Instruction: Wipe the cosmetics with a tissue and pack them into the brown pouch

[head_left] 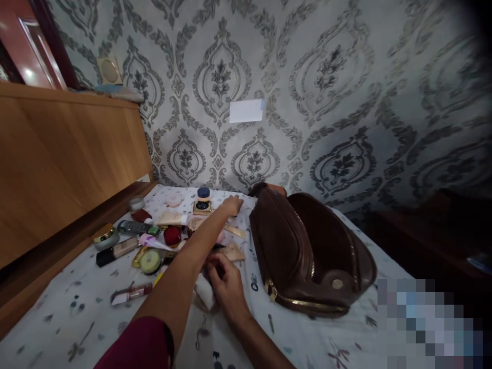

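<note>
My left hand [232, 205] reaches across the bed to the far side, past the cosmetics, its fingers curled low over the sheet. Whatever is in them is hidden. Closer to me, my right hand [226, 281] has its fingers bent toward the thumb, beside a white, soft-looking item [204, 293]; what it pinches I cannot make out. Just beyond it lies a beige flat piece [233, 251]. Under and left of my left forearm are a red-lidded jar [172, 236], a pale green round container [149, 262], a cream tube [171, 219] and a dark blue-capped jar [203, 193].
A brown leather bag [282, 241] stands unzipped at the right. More cosmetics lie leftward, including a foundation bottle [118, 251], a gold-lidded jar [105, 237] and a lip gloss tube [132, 293]. A wooden panel [73, 164] borders the left; patterned wallpaper [277, 66] rises behind.
</note>
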Motion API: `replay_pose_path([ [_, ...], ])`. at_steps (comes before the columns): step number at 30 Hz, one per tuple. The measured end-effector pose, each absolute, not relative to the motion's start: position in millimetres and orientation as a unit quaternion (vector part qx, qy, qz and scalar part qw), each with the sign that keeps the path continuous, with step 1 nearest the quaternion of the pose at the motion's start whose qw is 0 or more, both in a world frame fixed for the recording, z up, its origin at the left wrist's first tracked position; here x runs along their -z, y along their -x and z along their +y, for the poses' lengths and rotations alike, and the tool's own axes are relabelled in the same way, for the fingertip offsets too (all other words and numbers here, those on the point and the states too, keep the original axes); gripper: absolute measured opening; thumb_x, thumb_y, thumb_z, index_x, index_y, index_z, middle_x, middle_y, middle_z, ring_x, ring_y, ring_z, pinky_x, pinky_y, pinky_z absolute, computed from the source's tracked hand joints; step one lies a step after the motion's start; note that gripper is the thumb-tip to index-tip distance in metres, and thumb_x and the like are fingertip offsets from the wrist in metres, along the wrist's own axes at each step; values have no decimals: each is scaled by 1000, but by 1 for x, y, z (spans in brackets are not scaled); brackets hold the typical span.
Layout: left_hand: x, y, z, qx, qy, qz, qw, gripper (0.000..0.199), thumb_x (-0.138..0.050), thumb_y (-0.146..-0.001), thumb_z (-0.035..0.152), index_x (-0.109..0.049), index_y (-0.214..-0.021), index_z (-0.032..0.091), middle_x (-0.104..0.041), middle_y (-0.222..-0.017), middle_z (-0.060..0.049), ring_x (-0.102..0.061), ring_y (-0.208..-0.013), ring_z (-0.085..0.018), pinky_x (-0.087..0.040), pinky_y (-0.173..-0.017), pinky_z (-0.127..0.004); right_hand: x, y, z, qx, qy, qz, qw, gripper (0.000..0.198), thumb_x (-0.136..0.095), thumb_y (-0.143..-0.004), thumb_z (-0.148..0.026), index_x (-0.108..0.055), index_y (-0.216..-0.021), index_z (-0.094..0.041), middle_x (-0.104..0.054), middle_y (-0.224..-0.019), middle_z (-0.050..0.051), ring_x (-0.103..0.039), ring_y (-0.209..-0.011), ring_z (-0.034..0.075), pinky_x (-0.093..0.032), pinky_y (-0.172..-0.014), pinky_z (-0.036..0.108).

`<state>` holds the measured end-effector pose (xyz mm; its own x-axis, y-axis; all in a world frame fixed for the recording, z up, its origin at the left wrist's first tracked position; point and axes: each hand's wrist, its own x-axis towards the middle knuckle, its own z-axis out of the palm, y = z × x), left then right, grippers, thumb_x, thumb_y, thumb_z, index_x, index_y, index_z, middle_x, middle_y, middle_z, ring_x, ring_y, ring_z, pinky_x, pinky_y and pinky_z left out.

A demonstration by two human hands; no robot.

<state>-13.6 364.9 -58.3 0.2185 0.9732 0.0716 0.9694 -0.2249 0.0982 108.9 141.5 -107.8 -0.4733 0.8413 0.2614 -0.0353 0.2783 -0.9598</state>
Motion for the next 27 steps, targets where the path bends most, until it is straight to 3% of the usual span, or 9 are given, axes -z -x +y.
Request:
replay_pose_path([
  [6,17,80,336,-55,-744,666,-2,27,-61,-95,34,-64,-113,14,-64,-119,-9,-63,-108,-22,-53,-94,-44,105,-111,141,-520,301,-677,424,25,-51,-84,-39,-64,-85,-18,-66,-77,4,-60,-72,18,-43,-63,27],
  [13,0,214,209,-30,-647,762,-15,25,-60,-95,36,-66,-103,13,-68,-107,-7,-65,-99,-19,-54,-90,-41,102,-108,139,-504,300,-696,415,24,-53,-83,-38,-65,-87,-18,-65,-74,3,-59,-67,18,-43,-59,27],
  [18,18,236,164,-50,-657,752,8,35,-47,-99,42,-67,-103,13,-71,-95,-6,-66,-90,-19,-53,-84,-34,96,-107,127,-399,275,-783,389,18,-56,-87,-34,-65,-93,-19,-66,-88,6,-60,-81,21,-48,-74,33],
  [21,25,217,152,-88,-694,715,1,44,-37,-99,43,-64,-120,14,-70,-116,-10,-61,-110,-23,-48,-95,-32,93,-107,120,-336,246,-841,345,25,-69,-82,-37,-66,-100,-20,-65,-104,9,-58,-100,26,-46,-88,40],
  [23,30,200,148,-102,-726,680,5,48,-45,-96,47,-58,-132,18,-63,-132,-9,-56,-122,-23,-43,-103,-31,93,-106,117,-301,221,-874,311,19,-72,-79,-31,-65,-93,-21,-63,-107,8,-55,-105,27,-43,-91,41],
  [25,36,184,146,-105,-744,660,10,51,-55,-91,49,-55,-136,24,-60,-137,-6,-54,-125,-23,-41,-105,-31,93,-104,115,-295,205,-887,291,8,-69,-79,-23,-61,-81,-21,-63,-100,6,-54,-100,25,-42,-88,39],
  [27,40,174,146,-114,-732,671,1,46,-53,-94,44,-54,-136,26,-61,-134,-6,-55,-123,-24,-41,-104,-34,91,-105,113,-349,210,-865,293,11,-63,-82,-22,-55,-75,-20,-60,-84,3,-53,-84,20,-42,-77,33],
])
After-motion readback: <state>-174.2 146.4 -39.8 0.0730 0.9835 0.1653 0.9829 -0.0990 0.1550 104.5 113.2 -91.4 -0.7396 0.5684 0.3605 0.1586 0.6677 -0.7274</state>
